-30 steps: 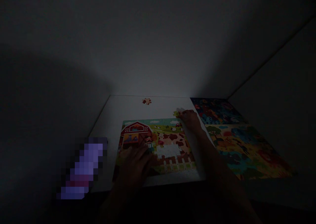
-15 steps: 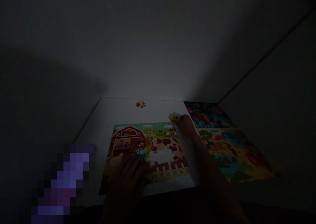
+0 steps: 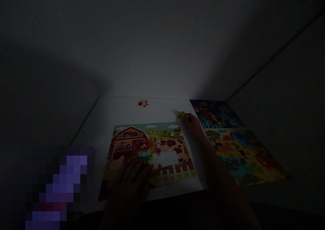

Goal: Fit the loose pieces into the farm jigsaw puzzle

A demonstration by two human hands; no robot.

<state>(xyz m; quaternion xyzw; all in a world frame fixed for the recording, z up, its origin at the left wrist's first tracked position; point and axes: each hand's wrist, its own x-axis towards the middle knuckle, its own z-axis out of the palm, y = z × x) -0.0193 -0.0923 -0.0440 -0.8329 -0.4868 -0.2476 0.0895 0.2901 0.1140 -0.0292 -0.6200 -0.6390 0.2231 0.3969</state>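
Note:
A farm jigsaw puzzle [image 3: 167, 181] lies on the white table, showing a red barn, a farmer and a spotted cow. A white gap [image 3: 164, 159] shows below the cow. My left hand [image 3: 133, 177] rests flat on the puzzle's lower left part, fingers stretched out. Above the puzzle's upper right corner, my right hand [image 3: 191, 123] pinches a greenish puzzle piece [image 3: 181, 114] between its fingertips. Another loose puzzle piece [image 3: 143, 103], brown and cream, lies near the table's far edge. The scene is very dark.
To the right lie a dark blue picture puzzle [image 3: 215, 113] and, nearer, a yellow animal puzzle [image 3: 243, 155]. White walls [image 3: 152, 54] enclose the table [image 3: 101, 113] at the back and sides. A pixelated purple patch [image 3: 66, 179] covers the lower left.
The green piece in my right hand has turned and shifted slightly right. My left hand stays on the puzzle. The view has moved slightly.

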